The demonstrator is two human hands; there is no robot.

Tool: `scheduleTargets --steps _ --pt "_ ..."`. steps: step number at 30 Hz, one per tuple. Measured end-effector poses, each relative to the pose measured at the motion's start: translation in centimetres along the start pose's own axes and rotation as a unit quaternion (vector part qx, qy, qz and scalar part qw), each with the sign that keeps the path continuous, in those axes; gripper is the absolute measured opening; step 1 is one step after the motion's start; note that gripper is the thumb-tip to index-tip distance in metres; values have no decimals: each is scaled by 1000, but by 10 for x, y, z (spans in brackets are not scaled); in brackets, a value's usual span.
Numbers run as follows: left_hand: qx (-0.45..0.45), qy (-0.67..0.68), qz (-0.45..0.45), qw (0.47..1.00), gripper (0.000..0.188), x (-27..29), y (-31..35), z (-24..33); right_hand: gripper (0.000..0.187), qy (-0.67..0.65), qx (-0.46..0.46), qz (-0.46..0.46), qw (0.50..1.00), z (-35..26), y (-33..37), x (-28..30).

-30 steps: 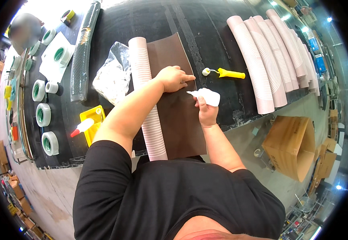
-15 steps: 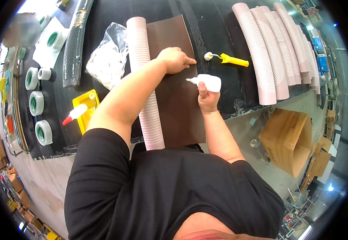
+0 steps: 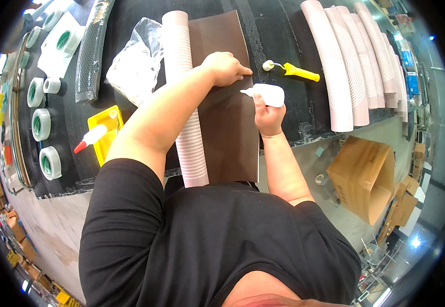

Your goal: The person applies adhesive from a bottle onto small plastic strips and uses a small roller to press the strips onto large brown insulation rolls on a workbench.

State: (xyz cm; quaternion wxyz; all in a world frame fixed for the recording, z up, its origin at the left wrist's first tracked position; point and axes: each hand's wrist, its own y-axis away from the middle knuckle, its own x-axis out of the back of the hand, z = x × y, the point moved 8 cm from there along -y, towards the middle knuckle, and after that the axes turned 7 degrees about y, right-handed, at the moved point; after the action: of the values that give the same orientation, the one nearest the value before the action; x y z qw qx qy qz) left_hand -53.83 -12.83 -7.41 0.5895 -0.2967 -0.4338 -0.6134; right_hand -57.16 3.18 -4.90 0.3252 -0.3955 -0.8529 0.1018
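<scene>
A brown sheet (image 3: 230, 138) lies at the table's front, along the right side of a pink-and-white striped roll (image 3: 192, 148). My left hand (image 3: 226, 70) rests on the sheet's far part, its index finger stretched to the right edge and the other fingers partly bent. In my right hand (image 3: 270, 118) is a white squeeze bottle (image 3: 270, 95), held on its side with the thin nozzle pointing left over the sheet, just nearer than my left fingertip. A yellow-handled small roller (image 3: 301, 73) lies to the right.
Several patterned rolls (image 3: 330, 71) lie at the right, above a cardboard box (image 3: 360, 171) beyond the table edge. At left are a clear plastic bag (image 3: 135, 64), a yellow tray (image 3: 101, 148) with a red-tipped bottle (image 3: 92, 137), tape rolls (image 3: 41, 124) and a wrapped dark roll (image 3: 92, 61).
The whole view has shifted slightly. My right hand has brought the bottle's nozzle a little closer to my left fingertip; my left hand stays on the sheet's edge.
</scene>
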Motion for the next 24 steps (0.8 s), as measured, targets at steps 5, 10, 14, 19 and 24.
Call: scheduleTargets --steps 5,10,14,19,24 --pt "-1 -9 -3 1000 34 1 -1 3 16 30 35 3 999 -11 -4 0" --pt "16 -20 -32 999 37 2 1 4 18 22 25 -11 999 -8 -4 -4" --pt "6 -10 -3 1000 35 1 1 2 17 14 26 -12 999 -4 -3 -6" --pt "9 -5 -6 1000 35 -1 -1 -1 15 15 34 -14 999 -5 -4 -6" --pt "10 -8 -7 1000 36 0 -1 0 14 25 44 -15 999 -7 -4 -6"
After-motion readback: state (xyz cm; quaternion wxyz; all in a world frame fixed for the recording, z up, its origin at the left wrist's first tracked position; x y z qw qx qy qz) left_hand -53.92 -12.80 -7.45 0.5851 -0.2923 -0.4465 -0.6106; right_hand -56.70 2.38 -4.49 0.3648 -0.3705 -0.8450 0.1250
